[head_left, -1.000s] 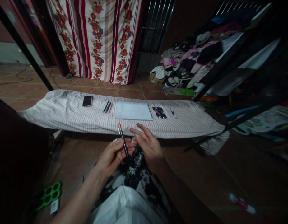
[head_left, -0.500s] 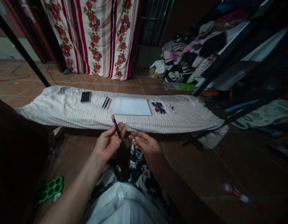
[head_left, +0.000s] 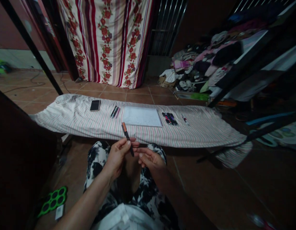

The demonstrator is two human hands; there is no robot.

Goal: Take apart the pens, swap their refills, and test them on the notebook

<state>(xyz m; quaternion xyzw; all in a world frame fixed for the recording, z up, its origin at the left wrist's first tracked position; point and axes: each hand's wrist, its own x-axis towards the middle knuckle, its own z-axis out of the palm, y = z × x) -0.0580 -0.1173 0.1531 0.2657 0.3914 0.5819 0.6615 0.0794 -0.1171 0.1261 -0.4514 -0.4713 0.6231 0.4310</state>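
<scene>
My left hand pinches a black pen with an orange end between thumb and fingers. The pen is tilted, orange end up and away from me, dark end down. Close beside that lower end is my right hand, its fingers loosely curved and apart, with nothing visible in it. Whether its fingertips touch the left fingers or the pen I cannot tell. Beyond the hands, a spiral notebook lies open on a striped cloth. A few pens lie left of it, and a bundle of dark pens lies right.
A phone sits on the cloth's left part and a single pen on its right. Dark poles rise at both sides. A green holed object lies on the floor at lower left. Piled clothes stand behind right.
The view has tilted up, so the scene sits lower and further right. My hands have come closer together, and the left thumb now presses across the pen's middle.
</scene>
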